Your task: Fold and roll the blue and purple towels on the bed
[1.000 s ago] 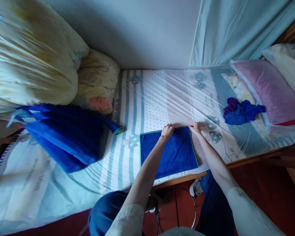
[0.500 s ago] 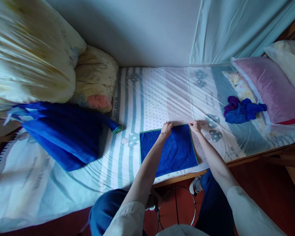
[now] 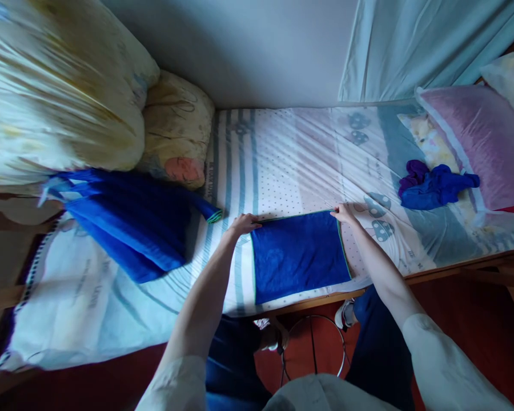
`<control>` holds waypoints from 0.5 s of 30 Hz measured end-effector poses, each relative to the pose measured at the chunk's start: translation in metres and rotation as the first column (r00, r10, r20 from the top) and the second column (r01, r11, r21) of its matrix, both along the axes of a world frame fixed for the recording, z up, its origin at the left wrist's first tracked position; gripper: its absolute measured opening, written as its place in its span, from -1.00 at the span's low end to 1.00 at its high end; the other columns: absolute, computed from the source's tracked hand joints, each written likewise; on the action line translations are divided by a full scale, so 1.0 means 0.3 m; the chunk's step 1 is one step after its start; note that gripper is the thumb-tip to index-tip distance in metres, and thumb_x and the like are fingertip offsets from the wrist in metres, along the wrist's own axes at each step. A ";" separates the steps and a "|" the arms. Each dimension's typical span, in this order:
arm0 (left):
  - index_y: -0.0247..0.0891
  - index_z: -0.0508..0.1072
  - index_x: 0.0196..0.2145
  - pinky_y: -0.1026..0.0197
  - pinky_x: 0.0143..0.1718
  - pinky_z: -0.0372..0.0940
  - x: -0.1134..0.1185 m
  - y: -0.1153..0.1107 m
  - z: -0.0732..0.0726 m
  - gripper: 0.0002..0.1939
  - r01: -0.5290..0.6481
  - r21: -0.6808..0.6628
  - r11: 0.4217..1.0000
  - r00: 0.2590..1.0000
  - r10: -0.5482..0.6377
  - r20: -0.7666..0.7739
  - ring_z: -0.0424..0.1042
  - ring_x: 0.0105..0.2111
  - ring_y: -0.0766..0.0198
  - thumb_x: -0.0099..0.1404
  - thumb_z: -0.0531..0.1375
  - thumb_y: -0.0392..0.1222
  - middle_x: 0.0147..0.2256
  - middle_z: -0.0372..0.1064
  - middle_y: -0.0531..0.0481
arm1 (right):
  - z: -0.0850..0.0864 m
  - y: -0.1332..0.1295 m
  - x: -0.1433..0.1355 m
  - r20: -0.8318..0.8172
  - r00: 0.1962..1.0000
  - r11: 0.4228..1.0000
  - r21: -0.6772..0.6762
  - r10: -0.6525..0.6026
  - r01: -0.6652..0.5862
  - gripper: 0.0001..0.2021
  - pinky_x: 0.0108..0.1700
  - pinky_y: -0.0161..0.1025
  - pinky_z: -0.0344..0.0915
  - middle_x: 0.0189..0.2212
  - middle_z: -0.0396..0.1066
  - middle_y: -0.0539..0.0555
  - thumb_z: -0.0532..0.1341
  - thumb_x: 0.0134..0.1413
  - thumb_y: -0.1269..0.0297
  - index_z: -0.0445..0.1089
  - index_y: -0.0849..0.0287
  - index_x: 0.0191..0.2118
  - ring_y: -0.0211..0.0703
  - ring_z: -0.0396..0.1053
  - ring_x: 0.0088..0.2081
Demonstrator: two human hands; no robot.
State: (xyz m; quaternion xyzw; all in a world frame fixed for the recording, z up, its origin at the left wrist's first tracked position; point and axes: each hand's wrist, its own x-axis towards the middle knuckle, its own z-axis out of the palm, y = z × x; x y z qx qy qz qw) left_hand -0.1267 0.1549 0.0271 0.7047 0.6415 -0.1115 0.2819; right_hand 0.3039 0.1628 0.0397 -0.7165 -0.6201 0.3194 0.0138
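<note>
A blue cloth [image 3: 300,254] with green edging lies spread flat near the front edge of the bed. My left hand [image 3: 245,224] pinches its far left corner. At the far right corner, my right hand [image 3: 342,214] has its fingers closed on the cloth's edge. To the left rests a pile of blue cloths [image 3: 132,228], one rolled end with green edging sticking out to the right. Crumpled blue cloth [image 3: 437,187] lies on the right side of the bed, with a purple bunched cloth [image 3: 413,173] beside it.
The patterned bed sheet [image 3: 282,154] covers the mattress. A large bulging pale bag [image 3: 64,103] and a pillow [image 3: 184,125] stand at the left. A pink pillow [image 3: 480,142] is at the right. A curtain [image 3: 394,51] hangs behind. Below me is a round metal frame [image 3: 341,342] on the red floor.
My left hand has moved left along the cloth's far edge, from near its middle to the left corner. My right hand stays at the right corner. The view has shifted slightly.
</note>
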 end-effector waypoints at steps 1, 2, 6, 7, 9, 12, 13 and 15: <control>-0.28 0.63 -0.23 -0.01 -0.02 0.38 -0.011 -0.002 0.001 -0.79 -0.023 0.027 0.999 1.000 0.022 0.009 0.52 -0.17 0.00 0.28 0.29 -0.10 -0.30 0.57 -0.19 | 0.004 0.003 -0.002 -0.001 1.000 1.000 0.004 -0.020 0.020 -0.86 -0.10 -0.28 0.39 -0.23 0.59 0.08 0.34 0.15 0.27 0.55 0.18 -0.18 -0.12 0.50 -0.16; -0.31 0.63 -0.22 -0.01 -0.01 0.38 -0.010 -0.008 0.003 -0.78 -0.050 0.063 0.997 0.999 0.049 0.012 0.51 -0.15 0.00 0.32 0.25 -0.12 -0.27 0.58 -0.21 | 0.008 0.002 -0.010 0.007 0.999 0.999 0.014 -0.045 0.045 -0.85 -0.07 -0.25 0.40 -0.21 0.58 0.09 0.31 0.17 0.30 0.54 0.19 -0.15 -0.10 0.50 -0.15; -0.38 0.54 0.06 -0.18 0.17 0.27 0.121 -0.105 0.003 -0.61 -0.271 0.372 0.888 0.961 0.269 0.058 0.42 0.08 -0.10 0.44 0.06 -0.18 0.05 0.49 -0.36 | 0.016 -0.071 -0.125 0.087 0.990 0.957 0.277 -0.116 0.088 -0.70 0.17 -0.02 0.33 0.02 0.51 0.28 0.10 0.34 0.38 0.47 0.23 0.08 0.06 0.41 0.10; -0.36 0.49 0.15 -0.24 0.23 0.19 0.174 -0.149 -0.004 -0.57 -0.323 0.470 0.821 0.944 0.312 0.104 0.36 0.16 -0.13 0.46 0.02 -0.17 0.14 0.43 -0.37 | 0.011 -0.113 -0.171 0.094 0.992 0.931 0.364 -0.081 0.042 -0.64 0.23 0.04 0.27 0.10 0.46 0.32 0.05 0.37 0.37 0.43 0.24 0.16 0.10 0.35 0.18; -0.31 0.38 0.27 -0.27 0.35 0.04 0.270 -0.250 -0.029 -0.49 -0.260 0.530 0.807 0.964 0.183 0.195 0.17 0.34 -0.14 0.48 0.00 -0.07 0.32 0.25 -0.33 | -0.009 -0.214 -0.256 0.094 0.991 0.878 0.462 0.092 -0.125 -0.56 0.35 0.11 0.13 0.27 0.33 0.32 -0.01 0.42 0.29 0.32 0.23 0.30 0.13 0.22 0.31; -0.27 0.25 0.38 -0.27 0.44 -0.18 0.321 -0.372 -0.078 -0.38 -0.139 0.491 0.860 0.970 0.017 0.243 -0.11 0.47 -0.11 0.48 -0.01 0.06 0.44 0.02 -0.25 | -0.049 -0.340 -0.292 0.083 0.900 0.800 0.428 0.429 -0.421 -0.47 0.45 0.06 -0.03 0.43 0.12 0.19 0.00 0.44 0.14 0.18 0.17 0.41 0.04 0.01 0.45; -0.28 0.20 0.40 -0.27 0.45 -0.23 0.308 -0.391 -0.091 -0.35 -0.143 0.476 0.868 0.968 0.023 0.249 -0.17 0.48 -0.10 0.48 -0.03 0.08 0.46 -0.04 -0.24 | -0.058 -0.358 -0.271 0.085 0.879 0.789 0.407 0.469 -0.460 -0.44 0.47 0.05 -0.08 0.46 0.07 0.16 -0.01 0.44 0.11 0.14 0.16 0.44 0.01 -0.05 0.47; -0.32 0.11 0.44 -0.26 0.47 -0.28 0.265 -0.396 -0.103 -0.30 -0.185 0.447 0.875 0.965 0.075 0.253 -0.25 0.50 -0.08 0.48 -0.05 0.09 0.48 -0.11 -0.24 | -0.065 -0.352 -0.204 0.110 0.912 0.831 0.379 0.396 -0.407 -0.42 0.50 0.07 -0.19 0.48 -0.01 0.17 -0.06 0.45 0.12 0.06 0.21 0.47 -0.01 -0.14 0.51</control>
